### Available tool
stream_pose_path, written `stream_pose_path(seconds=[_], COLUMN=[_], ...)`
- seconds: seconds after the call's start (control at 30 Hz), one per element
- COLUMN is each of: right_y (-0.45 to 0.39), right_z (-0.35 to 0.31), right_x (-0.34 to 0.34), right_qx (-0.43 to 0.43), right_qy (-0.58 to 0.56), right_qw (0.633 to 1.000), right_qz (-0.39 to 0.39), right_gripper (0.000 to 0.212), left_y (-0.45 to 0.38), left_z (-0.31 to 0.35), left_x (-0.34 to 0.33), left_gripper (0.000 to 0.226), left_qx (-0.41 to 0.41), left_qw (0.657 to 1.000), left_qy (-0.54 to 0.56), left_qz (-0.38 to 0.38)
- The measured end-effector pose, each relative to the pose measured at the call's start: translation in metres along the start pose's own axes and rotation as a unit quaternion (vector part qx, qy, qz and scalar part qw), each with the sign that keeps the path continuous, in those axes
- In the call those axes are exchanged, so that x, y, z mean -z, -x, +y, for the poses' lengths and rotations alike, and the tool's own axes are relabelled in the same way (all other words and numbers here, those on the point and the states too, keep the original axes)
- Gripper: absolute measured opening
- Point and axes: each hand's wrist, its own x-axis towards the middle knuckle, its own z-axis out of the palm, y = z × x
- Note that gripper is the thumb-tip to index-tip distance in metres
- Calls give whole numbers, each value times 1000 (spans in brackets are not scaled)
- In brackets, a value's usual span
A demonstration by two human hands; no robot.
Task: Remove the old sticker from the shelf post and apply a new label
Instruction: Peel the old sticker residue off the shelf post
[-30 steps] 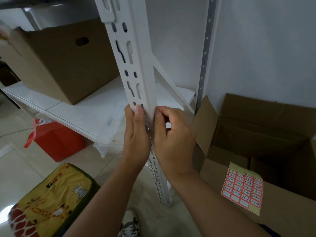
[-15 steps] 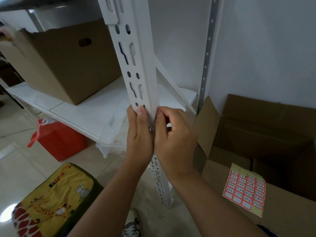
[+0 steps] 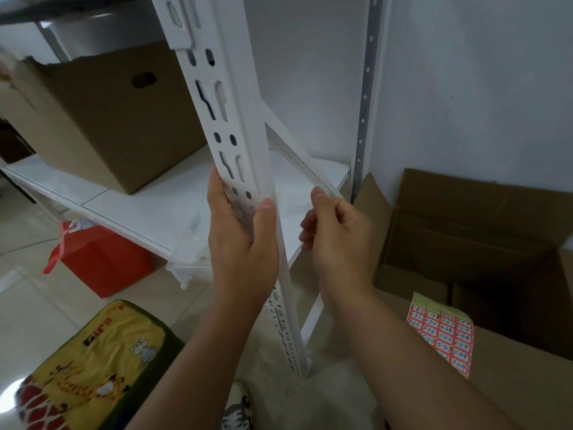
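the left hand [image 3: 242, 243] wraps the white shelf post [image 3: 235, 119] from the left, its thumb pressed on the post's front corner edge and its other fingers [image 3: 217, 193] lying against the slotted face. under them sits a clear, slightly wrinkled film [image 3: 240, 206], apparently the old sticker, against the post at the height of the lower shelf board [image 3: 139, 206]; whether it is stuck or partly lifted cannot be told.

half a second ago both hands were pressed together on the post, thumbs side by side on its edge. now the right hand [image 3: 338, 234] has come off and hangs apart to the right of the post, in front of the shelf's side rail, with its fingers curled loosely inward. whether it pinches anything between thumb and forefinger cannot be told. the left hand has stayed at much the same height on the post.

the sheet of red labels [image 3: 441, 333] with handwritten numbers lies on the flap of the open cardboard box [image 3: 465, 231] at lower right, as before. a closed cardboard box [image 3: 102, 119] stands on the shelf board, a red bag [image 3: 102, 262] sits on the floor beneath it, and a yellow cartoon cushion [image 3: 93, 367] shows at lower left.
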Motion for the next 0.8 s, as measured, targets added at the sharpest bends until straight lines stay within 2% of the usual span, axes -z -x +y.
stream_pose_path(seconds=[0.13, 0.3, 0.8], right_y=[0, 3, 5], right_z=[4, 6, 7], right_x=[-2, -6, -8], right_qx=[-43, -55, -78], right_qy=[-11, 4, 54], right_qw=[998, 996, 987], right_qz=[-37, -74, -130], right_gripper=[16, 21, 25], left_y=[-2, 3, 3], left_z=[5, 5, 2], left_x=[-9, -14, -15], left_gripper=[53, 69, 72], left_qx=[-8, -30, -9], left_qw=[997, 987, 986], left_qy=[-73, -155, -162], left_qz=[35, 36, 32])
